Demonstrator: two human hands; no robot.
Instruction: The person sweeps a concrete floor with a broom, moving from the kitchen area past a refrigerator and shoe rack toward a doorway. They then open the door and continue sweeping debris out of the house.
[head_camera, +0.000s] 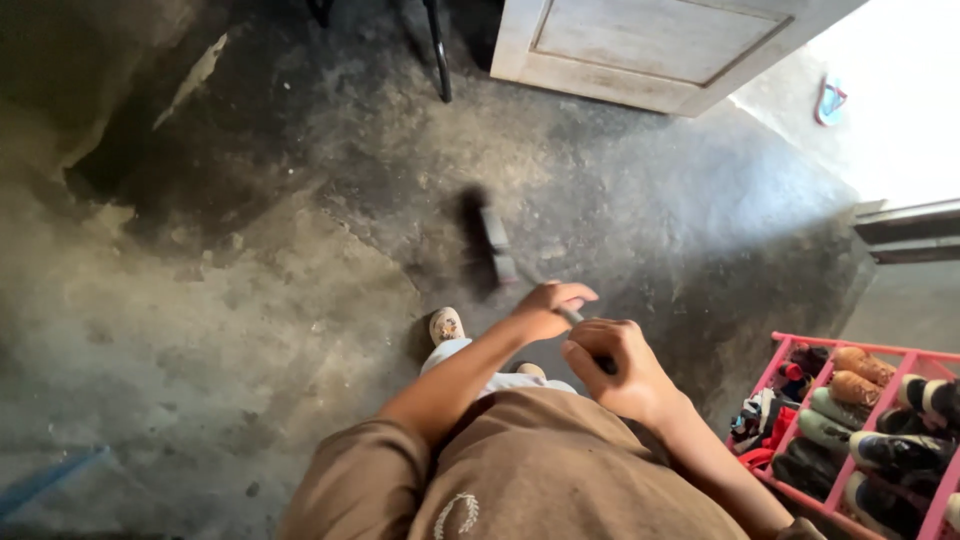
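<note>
Right hand: fist closed around the upper end of the broom handle.
Left hand: just ahead of the right, fingers curled over the same handle.
Broom head: dark, blurred, on the concrete floor beyond the left hand.
Shoe rack: pink, full of shoes, off to the right hand's outer side.

Dark-bristled broom — blurred head on the stained floor, handle slanting up
</note>
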